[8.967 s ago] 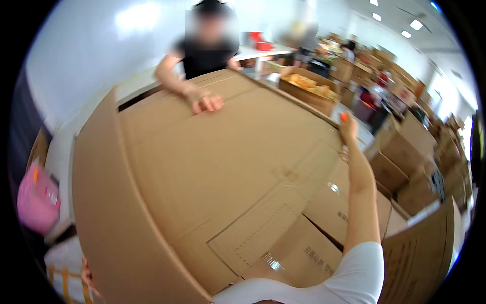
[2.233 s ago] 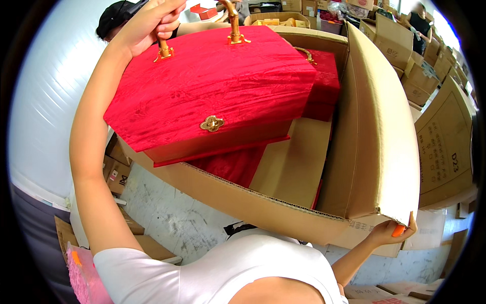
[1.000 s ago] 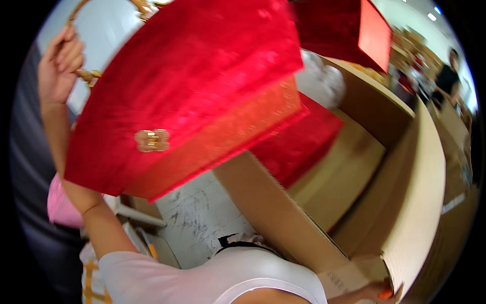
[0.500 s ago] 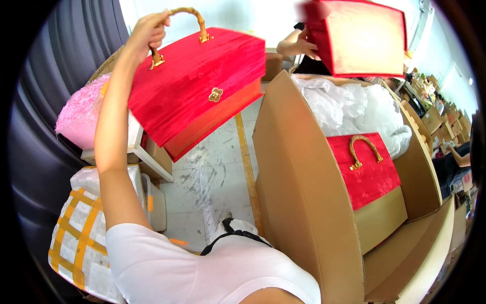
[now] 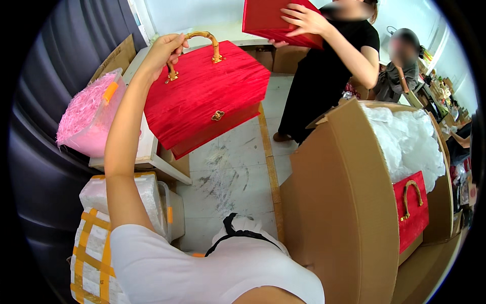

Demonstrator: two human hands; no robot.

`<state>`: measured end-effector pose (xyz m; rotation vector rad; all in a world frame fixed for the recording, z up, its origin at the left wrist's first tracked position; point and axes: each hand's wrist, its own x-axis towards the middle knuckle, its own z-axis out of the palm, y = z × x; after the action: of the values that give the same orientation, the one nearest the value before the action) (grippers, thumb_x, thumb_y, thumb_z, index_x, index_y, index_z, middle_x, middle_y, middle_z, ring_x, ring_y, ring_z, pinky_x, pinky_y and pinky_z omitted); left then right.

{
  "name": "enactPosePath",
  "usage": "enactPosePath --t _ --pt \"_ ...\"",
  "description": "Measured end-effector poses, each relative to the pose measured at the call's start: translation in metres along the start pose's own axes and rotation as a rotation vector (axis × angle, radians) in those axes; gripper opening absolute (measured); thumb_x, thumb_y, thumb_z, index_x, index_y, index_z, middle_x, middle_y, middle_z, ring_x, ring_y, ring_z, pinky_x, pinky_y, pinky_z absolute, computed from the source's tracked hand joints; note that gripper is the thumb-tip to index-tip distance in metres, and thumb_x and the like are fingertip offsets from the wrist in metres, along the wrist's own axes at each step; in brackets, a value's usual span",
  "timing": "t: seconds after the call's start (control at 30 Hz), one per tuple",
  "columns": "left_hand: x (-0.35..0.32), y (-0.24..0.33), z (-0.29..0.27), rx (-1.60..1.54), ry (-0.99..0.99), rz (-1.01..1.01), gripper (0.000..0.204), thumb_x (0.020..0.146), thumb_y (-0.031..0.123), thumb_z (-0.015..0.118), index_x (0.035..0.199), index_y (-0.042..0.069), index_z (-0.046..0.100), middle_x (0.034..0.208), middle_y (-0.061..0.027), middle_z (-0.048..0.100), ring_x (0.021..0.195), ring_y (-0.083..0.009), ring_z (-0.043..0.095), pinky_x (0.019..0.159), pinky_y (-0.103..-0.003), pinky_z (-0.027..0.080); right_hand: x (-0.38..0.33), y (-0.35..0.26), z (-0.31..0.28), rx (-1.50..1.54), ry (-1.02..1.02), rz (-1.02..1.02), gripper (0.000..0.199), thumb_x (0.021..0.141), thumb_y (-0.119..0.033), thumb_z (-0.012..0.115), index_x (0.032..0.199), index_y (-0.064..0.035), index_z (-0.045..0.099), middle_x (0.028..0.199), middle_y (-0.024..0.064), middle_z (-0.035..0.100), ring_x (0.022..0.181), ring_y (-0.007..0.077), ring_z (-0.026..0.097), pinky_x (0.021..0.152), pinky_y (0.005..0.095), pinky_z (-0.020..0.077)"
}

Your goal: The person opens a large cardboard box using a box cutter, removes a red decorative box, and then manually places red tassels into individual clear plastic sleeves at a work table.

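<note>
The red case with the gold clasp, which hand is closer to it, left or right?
Left. The left hand grips the brown handle on top of the red case. The right hand is out of view, so I can't say exactly where it is.

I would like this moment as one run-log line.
left hand: holds red case by handle; right hand: not visible; carton: another red case and white plastic inside

The case [image 5: 207, 91] is showing red with darker streaks; its handle [image 5: 202, 34] is showing tan-brown, its clasp [image 5: 217, 115] gold. The carton [image 5: 339, 213] is presenting plain brown, the wrap [image 5: 402, 139] translucent white. The shreds [image 5: 86, 114] are displaying pink, the latch [image 5: 110, 92] orange. Tape [image 5: 106, 258] is forming a yellow-orange grid over a white bundle [image 5: 95, 248]. Dark scuffs [image 5: 221, 164] are marking the pale floor [image 5: 197, 223].
</note>
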<state>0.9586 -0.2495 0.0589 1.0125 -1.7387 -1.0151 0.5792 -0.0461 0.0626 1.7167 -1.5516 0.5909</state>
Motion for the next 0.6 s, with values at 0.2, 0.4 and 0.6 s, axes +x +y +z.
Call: enactPosePath --t 0.2,0.4,0.6 --pt "0.003 -0.035 -0.022 -0.049 -0.082 -0.158 0.03 0.087 0.033 0.048 0.071 0.009 0.048 0.052 0.0082 0.029 0.044 -0.0029 0.025 0.046 -0.02 0.025 -0.092 -0.011 -0.018 -0.084 0.104 0.077 0.029 0.082 -0.026 0.054 0.087 0.0031 0.052 0.081 0.0116 0.052 0.069 0.0235 0.052 0.067 0.0349 0.043" --pt "-0.002 -0.05 -0.025 0.067 -0.126 -0.221 0.039 0.083 0.043 0.051 0.062 0.012 0.042 0.047 0.0093 0.024 0.042 -0.003 0.02 0.043 -0.021 0.02 -0.176 -0.018 -0.045 -0.196 0.198 0.177 0.027 0.082 -0.022 0.055 0.088 0.0042 0.052 0.082 0.0129 0.053 0.069 0.0251 0.053 0.069 0.0364 0.0436" --pt "0.003 -0.047 -0.027 0.208 -0.018 -0.218 0.043 0.082 0.045 0.051 0.055 0.014 0.038 0.047 0.0088 0.024 0.043 -0.0036 0.019 0.043 -0.021 0.018 -0.227 -0.021 -0.044 -0.267 0.282 0.29 0.025 0.082 -0.018 0.055 0.088 0.0053 0.053 0.083 0.0143 0.054 0.07 0.0266 0.053 0.07 0.0378 0.0442"
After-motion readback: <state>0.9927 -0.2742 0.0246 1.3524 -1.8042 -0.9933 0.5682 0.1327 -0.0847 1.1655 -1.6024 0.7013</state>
